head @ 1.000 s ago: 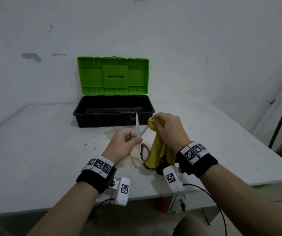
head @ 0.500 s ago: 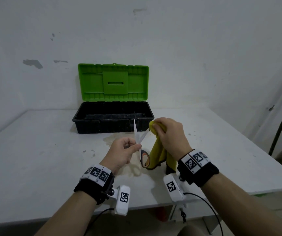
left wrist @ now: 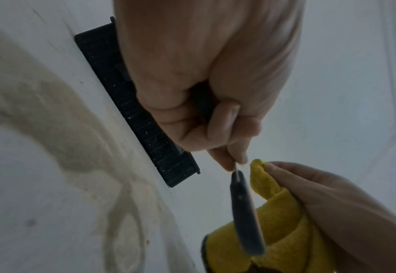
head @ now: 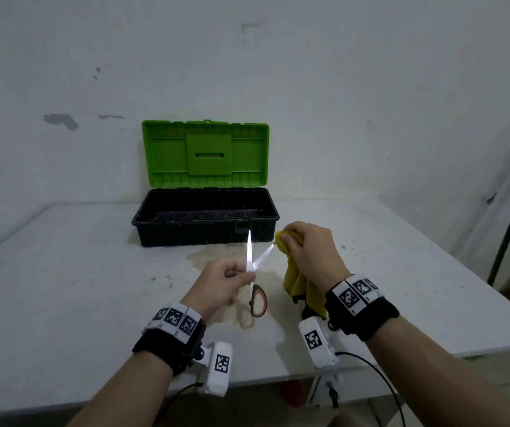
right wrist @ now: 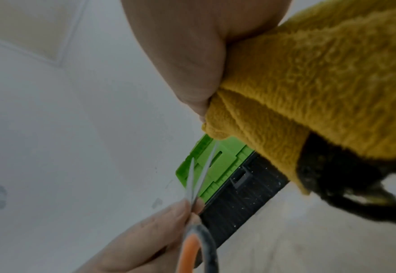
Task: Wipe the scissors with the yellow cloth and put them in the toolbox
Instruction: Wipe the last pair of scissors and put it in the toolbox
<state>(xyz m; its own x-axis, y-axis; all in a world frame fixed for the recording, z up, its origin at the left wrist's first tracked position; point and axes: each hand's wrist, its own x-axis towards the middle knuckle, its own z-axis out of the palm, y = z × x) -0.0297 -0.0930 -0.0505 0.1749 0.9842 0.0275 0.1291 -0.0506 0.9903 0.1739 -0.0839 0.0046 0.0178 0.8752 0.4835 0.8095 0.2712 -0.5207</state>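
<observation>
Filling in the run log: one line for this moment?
step: wiping | left hand: pinches scissors, blades apart | right hand: grips yellow cloth at one blade tip | toolbox: open

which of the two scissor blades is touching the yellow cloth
The slanted blade leaning right: its tip meets the yellow cloth in the right hand. The upright blade stands clear.
</observation>
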